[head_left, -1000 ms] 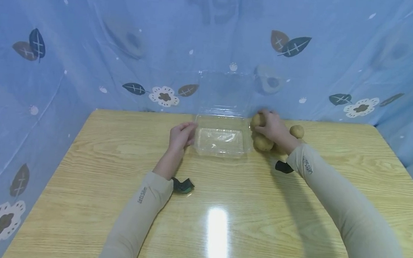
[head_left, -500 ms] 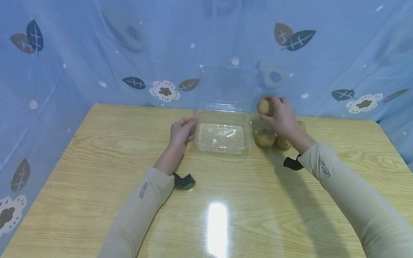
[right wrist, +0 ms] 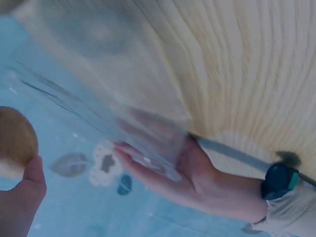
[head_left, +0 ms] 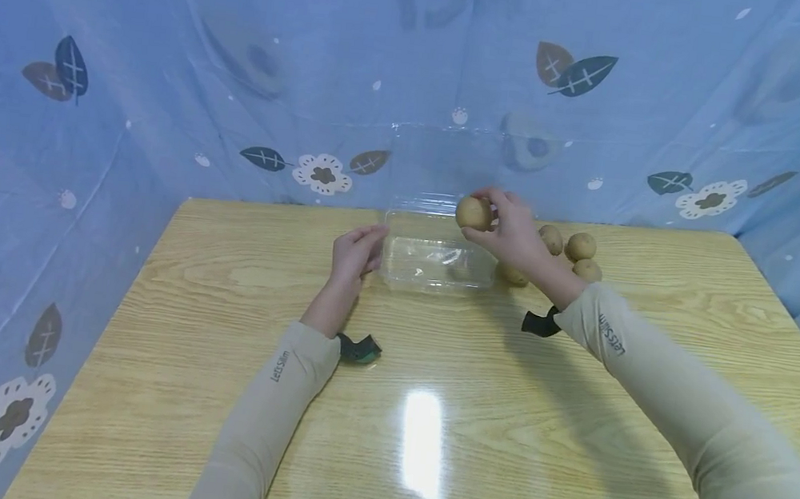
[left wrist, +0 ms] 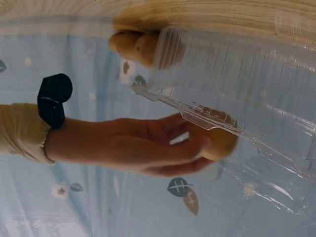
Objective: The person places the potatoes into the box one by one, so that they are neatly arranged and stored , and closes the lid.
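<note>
My right hand (head_left: pixel 506 228) grips a small potato (head_left: pixel 473 212) above the right rear corner of a clear plastic clamshell box (head_left: pixel 435 265) that stands open with its lid up. The same potato (left wrist: pixel 217 140) shows through the plastic in the left wrist view, and at the left edge as potato (right wrist: pixel 15 140) in the right wrist view. My left hand (head_left: pixel 355 252) rests with straight fingers against the box's left wall; in the right wrist view that left hand (right wrist: pixel 168 170) lies flat behind the clear wall. Several more potatoes (head_left: pixel 573 250) lie on the table right of the box.
The wooden table (head_left: pixel 428 413) carries the box and potatoes near its far edge. A blue sheet with leaf and flower prints (head_left: pixel 171 75) hangs around the table on the far, left and right sides. Black wrist straps (head_left: pixel 360 348) sit on both forearms.
My right hand lifted one potato off the pile and carried it left, from beside the box to above its right rear corner. The left hand stayed against the box.
</note>
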Demonstrator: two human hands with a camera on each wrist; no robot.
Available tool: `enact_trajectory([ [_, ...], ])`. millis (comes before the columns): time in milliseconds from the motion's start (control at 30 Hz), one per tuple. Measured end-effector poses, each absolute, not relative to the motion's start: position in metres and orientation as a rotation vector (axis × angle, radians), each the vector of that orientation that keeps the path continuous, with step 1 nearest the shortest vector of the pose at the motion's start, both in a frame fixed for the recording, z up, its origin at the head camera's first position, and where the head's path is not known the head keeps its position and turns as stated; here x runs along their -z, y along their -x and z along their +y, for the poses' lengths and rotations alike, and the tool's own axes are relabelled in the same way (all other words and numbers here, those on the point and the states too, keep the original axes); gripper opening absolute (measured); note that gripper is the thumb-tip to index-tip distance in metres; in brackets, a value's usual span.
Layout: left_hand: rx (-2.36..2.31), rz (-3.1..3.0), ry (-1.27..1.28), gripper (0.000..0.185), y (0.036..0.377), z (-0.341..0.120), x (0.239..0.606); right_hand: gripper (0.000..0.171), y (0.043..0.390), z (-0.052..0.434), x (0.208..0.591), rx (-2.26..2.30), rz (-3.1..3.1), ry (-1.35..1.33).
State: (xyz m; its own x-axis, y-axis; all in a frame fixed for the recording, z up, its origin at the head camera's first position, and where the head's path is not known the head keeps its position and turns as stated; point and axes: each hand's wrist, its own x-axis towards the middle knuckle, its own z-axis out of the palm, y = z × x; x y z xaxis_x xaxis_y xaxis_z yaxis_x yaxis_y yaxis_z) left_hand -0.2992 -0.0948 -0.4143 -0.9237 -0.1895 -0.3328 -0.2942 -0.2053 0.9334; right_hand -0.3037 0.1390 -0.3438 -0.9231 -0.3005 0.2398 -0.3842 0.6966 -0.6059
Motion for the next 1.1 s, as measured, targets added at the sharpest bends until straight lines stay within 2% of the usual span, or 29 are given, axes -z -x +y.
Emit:
enact_trajectory([
  [533, -2.452, 1.861, 0.678, 0.024, 0.303, -0.094, 0.417, 0.053, 0.307, 0.067, 0.379, -1.064, -2.877, -0.614],
  [1100, -2.479, 1.835, 0.679, 0.026, 0.302, -0.094, 0.415, 0.050, 0.315, 0.049, 0.395, -1.071, -2.941, -0.596],
])
